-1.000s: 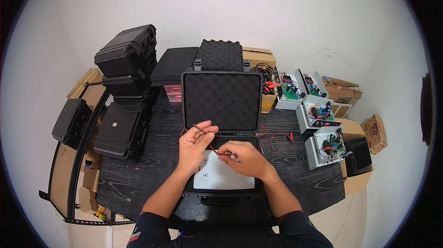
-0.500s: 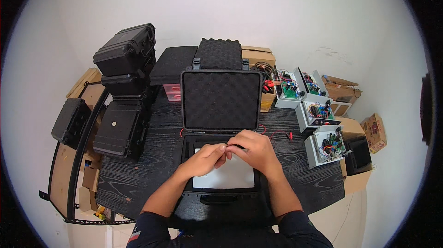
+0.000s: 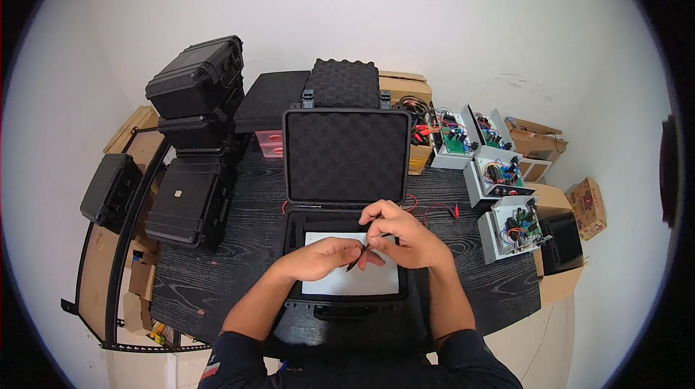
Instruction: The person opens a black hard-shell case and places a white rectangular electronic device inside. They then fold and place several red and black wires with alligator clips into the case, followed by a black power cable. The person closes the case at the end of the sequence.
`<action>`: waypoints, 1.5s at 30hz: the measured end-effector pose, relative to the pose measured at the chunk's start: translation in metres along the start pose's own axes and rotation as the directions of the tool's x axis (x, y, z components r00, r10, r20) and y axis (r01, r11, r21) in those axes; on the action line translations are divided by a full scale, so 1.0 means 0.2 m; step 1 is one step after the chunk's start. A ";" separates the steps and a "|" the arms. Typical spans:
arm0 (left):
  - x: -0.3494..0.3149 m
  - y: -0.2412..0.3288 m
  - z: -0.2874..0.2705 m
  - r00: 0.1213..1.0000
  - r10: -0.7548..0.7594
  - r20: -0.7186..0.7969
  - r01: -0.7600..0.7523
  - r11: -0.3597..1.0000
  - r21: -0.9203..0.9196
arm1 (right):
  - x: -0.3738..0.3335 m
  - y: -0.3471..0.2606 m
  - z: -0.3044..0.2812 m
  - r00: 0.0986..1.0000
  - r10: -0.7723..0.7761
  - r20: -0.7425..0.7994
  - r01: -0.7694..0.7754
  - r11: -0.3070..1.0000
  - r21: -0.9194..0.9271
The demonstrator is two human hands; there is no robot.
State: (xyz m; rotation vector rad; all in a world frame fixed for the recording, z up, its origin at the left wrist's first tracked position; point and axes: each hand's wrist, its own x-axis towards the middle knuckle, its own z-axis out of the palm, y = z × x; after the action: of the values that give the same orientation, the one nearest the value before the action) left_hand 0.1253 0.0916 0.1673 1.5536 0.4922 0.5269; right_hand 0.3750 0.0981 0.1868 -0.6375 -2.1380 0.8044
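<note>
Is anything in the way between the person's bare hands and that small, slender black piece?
Nothing visible is. The left hand pinches the slender black piece above the flat white panel; the right hand is at its far end, exact grip unclear.

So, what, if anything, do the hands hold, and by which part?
Left hand and right hand seemingly pinch a slim black piece by its upper part; exact kind unclear.
</note>
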 end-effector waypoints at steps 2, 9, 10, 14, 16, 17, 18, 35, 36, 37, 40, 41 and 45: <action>0.00 0.01 0.00 1.000 -0.003 0.014 0.004 0.999 -0.039 | 0.00 0.00 0.00 1.000 0.008 0.019 -0.008 1.000 0.000; -0.02 -0.06 -0.09 0.968 -0.067 0.240 0.131 0.957 -0.258 | 0.02 0.01 0.02 0.999 0.023 0.035 -0.022 1.000 -0.014; -0.02 -0.08 -0.10 0.971 -0.019 0.239 0.090 0.953 -0.290 | 0.02 0.02 0.03 1.000 0.023 0.017 -0.022 1.000 -0.019; -0.01 -0.10 -0.10 0.962 0.244 0.124 -0.132 0.811 -0.571 | 0.03 0.11 0.05 0.991 0.109 -0.079 -0.109 0.994 0.003; 0.00 -0.08 -0.09 0.932 0.361 0.021 -0.244 0.670 -0.701 | 0.02 0.17 0.06 0.981 0.140 -0.138 -0.141 0.990 0.000; 0.00 -0.08 -0.10 0.913 0.407 -0.019 -0.290 0.615 -0.733 | 0.03 0.18 0.08 0.975 0.106 -0.197 -0.113 0.993 -0.029; 0.00 -0.07 -0.11 0.891 0.450 -0.061 -0.333 0.556 -0.761 | 0.03 0.20 0.08 0.968 0.157 -0.197 -0.155 0.988 0.027; 0.05 -0.09 -0.09 0.610 0.323 -0.724 -0.730 0.584 -0.355 | 0.06 0.06 0.16 0.987 0.140 -0.079 -0.150 0.978 -0.144; 0.06 -0.12 -0.07 0.587 0.345 -0.732 -0.677 0.705 -0.210 | 0.07 0.04 0.17 0.986 0.160 -0.040 -0.163 0.984 -0.070; 0.07 -0.13 -0.06 0.567 0.370 -0.736 -0.598 0.799 -0.058 | 0.07 0.04 0.17 0.981 0.194 -0.019 -0.194 0.980 -0.035; 0.05 -0.08 -0.04 0.723 0.532 -0.440 -0.290 0.813 0.505 | 0.05 0.03 0.17 0.974 0.228 -0.005 -0.228 0.973 0.046; 0.06 -0.02 0.00 0.705 0.543 -0.456 -0.240 0.788 0.567 | 0.05 0.02 0.16 0.981 0.193 -0.027 -0.191 0.980 0.060; 0.06 -0.05 0.00 0.724 0.510 -0.465 -0.139 0.767 0.626 | 0.04 -0.02 0.12 0.993 0.100 -0.055 -0.103 0.993 -0.052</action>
State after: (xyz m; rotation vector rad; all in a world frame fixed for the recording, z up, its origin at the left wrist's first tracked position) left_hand 0.1351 0.0983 0.1578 2.0445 0.9284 1.3063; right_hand 0.3515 0.0930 0.1814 -0.7930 -2.1003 0.7771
